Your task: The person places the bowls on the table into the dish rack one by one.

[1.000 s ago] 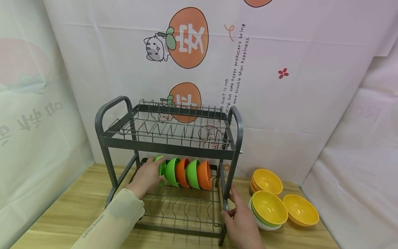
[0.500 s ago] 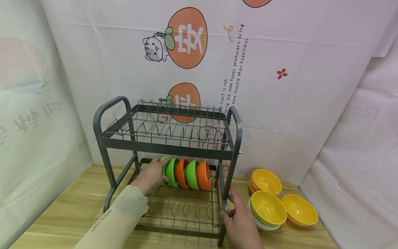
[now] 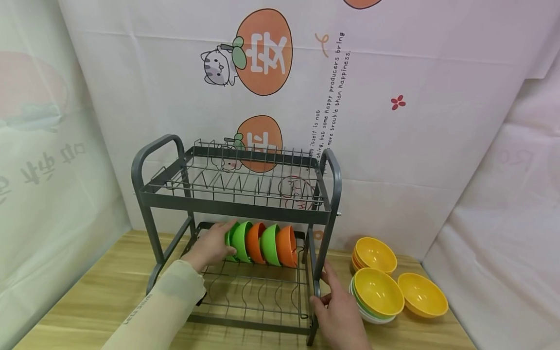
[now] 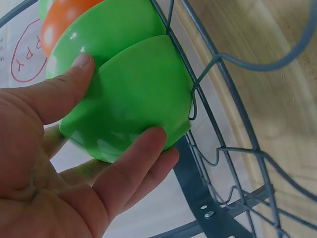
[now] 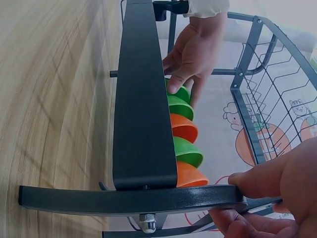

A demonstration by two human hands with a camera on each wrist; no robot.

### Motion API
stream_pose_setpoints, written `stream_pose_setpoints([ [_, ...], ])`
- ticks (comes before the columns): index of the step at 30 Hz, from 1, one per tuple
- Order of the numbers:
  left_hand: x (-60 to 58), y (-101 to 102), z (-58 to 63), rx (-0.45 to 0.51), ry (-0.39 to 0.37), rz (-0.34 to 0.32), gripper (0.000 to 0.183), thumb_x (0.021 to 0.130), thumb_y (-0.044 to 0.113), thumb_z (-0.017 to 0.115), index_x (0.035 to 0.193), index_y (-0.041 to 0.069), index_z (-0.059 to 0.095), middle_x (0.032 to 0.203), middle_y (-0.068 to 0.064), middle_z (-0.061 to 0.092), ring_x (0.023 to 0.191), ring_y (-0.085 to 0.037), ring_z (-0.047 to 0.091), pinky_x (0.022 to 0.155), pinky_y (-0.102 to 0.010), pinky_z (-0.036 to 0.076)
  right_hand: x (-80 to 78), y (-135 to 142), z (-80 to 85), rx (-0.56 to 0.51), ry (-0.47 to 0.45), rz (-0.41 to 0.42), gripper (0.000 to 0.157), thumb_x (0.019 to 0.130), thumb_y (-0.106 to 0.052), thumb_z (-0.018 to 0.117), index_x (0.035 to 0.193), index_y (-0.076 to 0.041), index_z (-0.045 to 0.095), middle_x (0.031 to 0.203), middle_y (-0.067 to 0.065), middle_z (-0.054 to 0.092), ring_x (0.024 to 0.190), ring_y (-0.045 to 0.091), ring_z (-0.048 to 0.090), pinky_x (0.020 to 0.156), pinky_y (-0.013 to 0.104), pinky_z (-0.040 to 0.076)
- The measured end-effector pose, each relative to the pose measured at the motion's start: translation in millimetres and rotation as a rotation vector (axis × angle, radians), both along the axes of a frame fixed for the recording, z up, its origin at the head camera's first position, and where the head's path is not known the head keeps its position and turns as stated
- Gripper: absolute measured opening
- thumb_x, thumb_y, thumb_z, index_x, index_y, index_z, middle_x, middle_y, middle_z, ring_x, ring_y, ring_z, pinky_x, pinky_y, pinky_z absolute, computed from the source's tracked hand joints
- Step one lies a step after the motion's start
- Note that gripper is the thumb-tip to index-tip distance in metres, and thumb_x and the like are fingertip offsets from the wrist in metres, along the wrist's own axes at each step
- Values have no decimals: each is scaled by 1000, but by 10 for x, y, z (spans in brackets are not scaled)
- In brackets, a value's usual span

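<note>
**Glossy green bowl [image 4: 143, 89] in the left hand's [image 3: 211, 247] grip, and it's tight in there!**

It's the left-end bowl, on edge in the lower tier of the dark grey metal dish rack [image 3: 236, 209], left fingers and thumb curled around it. Alongside stand a second round green bowl [image 3: 240, 243], a deep orange bowl [image 3: 255, 244], a third green bowl [image 3: 270, 245] and a right-end orange bowl [image 3: 287, 247]. Over on the right, the right hand [image 3: 340, 311] grips the rack's side frame.

Here's the danger: the end bowl overlaps its green neighbour, so a sideways shove could tip the whole line. Smooth curved walls may slip if the fingers loosen early, and the rim could miss its wires. Watch that right hand too; a stray nudge might topple the nearby yellow-topped bowl stack [image 3: 378, 292] on the wood-grain counter [image 3: 96, 287].
</note>
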State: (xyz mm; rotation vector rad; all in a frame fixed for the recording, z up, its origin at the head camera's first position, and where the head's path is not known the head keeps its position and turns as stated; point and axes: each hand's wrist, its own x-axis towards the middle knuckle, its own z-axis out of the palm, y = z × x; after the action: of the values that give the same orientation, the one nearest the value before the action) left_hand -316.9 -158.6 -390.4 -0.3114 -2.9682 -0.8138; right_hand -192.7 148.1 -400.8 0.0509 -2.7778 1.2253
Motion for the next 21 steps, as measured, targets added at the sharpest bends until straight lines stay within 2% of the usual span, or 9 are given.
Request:
stream_pose_setpoints([
  [4, -1, -34, -3, 51, -9, -6, 86, 89, 16, 77, 158, 9, 27, 153, -26, 34, 134, -45, 39, 106, -58, 34, 0, -10, 1, 5, -5, -12, 85, 90, -7, 73, 159, -15, 24, 141, 14, 55, 73, 9, 58, 60, 28, 50],
  [7, 3, -47, 5, 86, -30, -3, 86, 89, 13, 76, 159, 7, 24, 152, -27, 34, 133, -45, 39, 106, -59, 34, 1, -11, 2, 10, -6, -13, 85, 90, -7, 73, 159, -15, 24, 141, 14, 55, 74, 9, 58, 60, 28, 50],
  [11, 6, -49, 6, 151, -74, 13, 91, 88, 10, 76, 159, 4, 18, 151, -27, 35, 127, -43, 46, 102, -58, 38, 6, -7, 10, 13, -4, -4, 85, 90, -7, 73, 159, -14, 24, 141, 15, 55, 73, 9, 58, 60, 29, 50],
  [15, 11, -43, -6, 242, -104, 22, 92, 87, 9, 76, 159, 5, 19, 147, -24, 42, 116, -36, 53, 95, -53, 44, 9, -6, 15, 10, -6, -8, 84, 90, -7, 73, 159, -14, 24, 141, 15, 55, 73, 9, 58, 60, 29, 50],
  [17, 32, -35, 5, 269, -121, 36, 91, 87, 11, 76, 159, 5, 20, 146, -24, 42, 114, -35, 54, 93, -52, 45, 9, -9, 15, 5, -10, -9, 84, 90, -7, 73, 159, -14, 25, 142, 14, 54, 73, 9, 58, 60, 28, 50],
  [21, 148, 32, 98, 275, -125, 96, 89, 88, 15, 73, 157, -2, 19, 146, -32, 39, 116, -42, 53, 92, -55, 46, 2, -12, 9, 4, -11, 2, 84, 90, -7, 73, 159, -14, 24, 142, 15, 54, 74, 10, 58, 60, 28, 51],
])
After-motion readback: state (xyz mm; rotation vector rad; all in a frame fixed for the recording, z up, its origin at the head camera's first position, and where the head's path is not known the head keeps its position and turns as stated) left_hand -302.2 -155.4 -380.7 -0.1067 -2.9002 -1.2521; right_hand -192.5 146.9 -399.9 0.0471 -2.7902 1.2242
